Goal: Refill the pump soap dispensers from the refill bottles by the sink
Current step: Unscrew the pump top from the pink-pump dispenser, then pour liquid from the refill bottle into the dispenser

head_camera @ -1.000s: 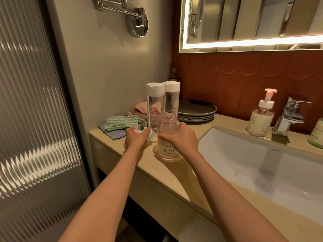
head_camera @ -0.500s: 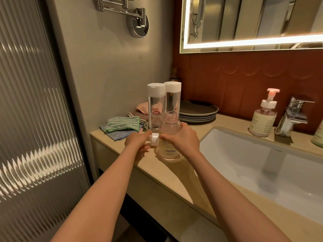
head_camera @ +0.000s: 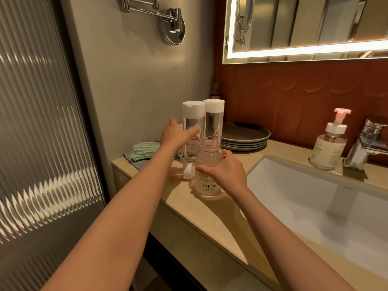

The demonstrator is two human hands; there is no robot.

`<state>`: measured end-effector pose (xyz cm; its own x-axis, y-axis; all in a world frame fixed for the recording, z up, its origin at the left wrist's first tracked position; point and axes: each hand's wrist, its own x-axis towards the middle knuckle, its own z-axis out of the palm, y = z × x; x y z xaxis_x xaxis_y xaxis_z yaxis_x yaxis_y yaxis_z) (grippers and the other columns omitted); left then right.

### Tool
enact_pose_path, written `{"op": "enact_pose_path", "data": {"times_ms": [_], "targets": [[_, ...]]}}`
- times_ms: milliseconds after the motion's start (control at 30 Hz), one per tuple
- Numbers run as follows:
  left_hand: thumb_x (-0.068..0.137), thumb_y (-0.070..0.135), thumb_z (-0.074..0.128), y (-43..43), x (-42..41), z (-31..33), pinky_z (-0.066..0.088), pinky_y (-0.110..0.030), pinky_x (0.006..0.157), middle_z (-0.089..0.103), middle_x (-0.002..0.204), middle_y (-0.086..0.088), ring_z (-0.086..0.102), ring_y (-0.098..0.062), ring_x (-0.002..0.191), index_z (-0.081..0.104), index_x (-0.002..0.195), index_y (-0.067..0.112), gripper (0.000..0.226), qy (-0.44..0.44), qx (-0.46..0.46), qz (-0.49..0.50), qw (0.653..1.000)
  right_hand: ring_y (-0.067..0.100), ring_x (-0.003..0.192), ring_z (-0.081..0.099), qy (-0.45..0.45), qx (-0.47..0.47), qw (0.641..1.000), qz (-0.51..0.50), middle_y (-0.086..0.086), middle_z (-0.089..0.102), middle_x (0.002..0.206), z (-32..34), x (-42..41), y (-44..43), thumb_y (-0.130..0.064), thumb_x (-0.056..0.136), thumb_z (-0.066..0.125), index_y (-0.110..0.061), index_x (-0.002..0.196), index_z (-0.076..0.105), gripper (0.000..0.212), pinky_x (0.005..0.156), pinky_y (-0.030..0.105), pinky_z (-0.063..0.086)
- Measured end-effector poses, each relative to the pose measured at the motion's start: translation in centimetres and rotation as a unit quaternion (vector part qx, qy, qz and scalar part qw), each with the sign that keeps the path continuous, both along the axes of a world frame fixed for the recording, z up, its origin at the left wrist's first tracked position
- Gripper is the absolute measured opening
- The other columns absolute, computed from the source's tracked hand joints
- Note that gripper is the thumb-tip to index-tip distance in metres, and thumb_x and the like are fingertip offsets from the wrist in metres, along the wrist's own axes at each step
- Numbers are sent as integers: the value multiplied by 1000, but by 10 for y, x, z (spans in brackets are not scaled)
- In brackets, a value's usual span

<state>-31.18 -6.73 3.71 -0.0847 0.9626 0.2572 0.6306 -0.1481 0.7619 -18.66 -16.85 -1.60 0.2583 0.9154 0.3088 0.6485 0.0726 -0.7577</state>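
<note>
Right-hand fingers (head_camera: 207, 169) around uncapped dispenser (head_camera: 206, 185)

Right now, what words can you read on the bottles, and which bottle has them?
"YAPING": on the label of the open dispenser bottle that the right hand holds.
Tiny print above and below that word: too small to read.
Label on the pump dispenser with the pink nozzle: blurred, cannot be read.

Left hand (head_camera: 175, 134) partly behind refill bottle (head_camera: 192, 114)
</note>
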Motion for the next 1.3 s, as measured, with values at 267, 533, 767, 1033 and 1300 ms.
{"op": "enact_pose_path", "data": {"times_ms": [267,533,767,1033,1300], "targets": [[77,40,71,26,34,-2,40,-38,94,42,140,-12,43,-30,126,25,140,5,86,-64,-25,27,997,15,108,58,43,-17,998,35,-2,60,123,5,14,9,-39,67,81,-18,128,46,74,80,26,47],[70,39,77,37,28,-6,43,-34,83,58,119,-10,53,-29,112,48,121,7,67,-23,52,43,997,17,112,57,69,-22,996,51,-1,59,126,6,15,10,-36,67,82,-16,130,43,76,89,32,48],[67,47,77,9,4,41,41,-28,76,63,113,-9,59,-26,105,54,116,8,66,-40,139,54,988,20,113,56,85,-34,994,60,1,57,128,6,4,9,-35,64,84,-15,130,41,82,90,35,48],[67,55,74,-62,-30,74,37,-29,69,56,93,-4,50,-19,84,56,102,7,62,8,188,64,980,28,135,35,68,-89,989,92,8,32,150,27,7,-9,-21,61,88,-12,149,14,115,107,41,33],[64,45,79,-142,-32,58,47,-19,70,64,96,5,61,-10,87,60,106,15,55,-38,163,-86,982,16,112,52,224,114,958,141,2,55,122,62,17,-65,-8,75,66,-10,136,43,66,89,27,47]]}}
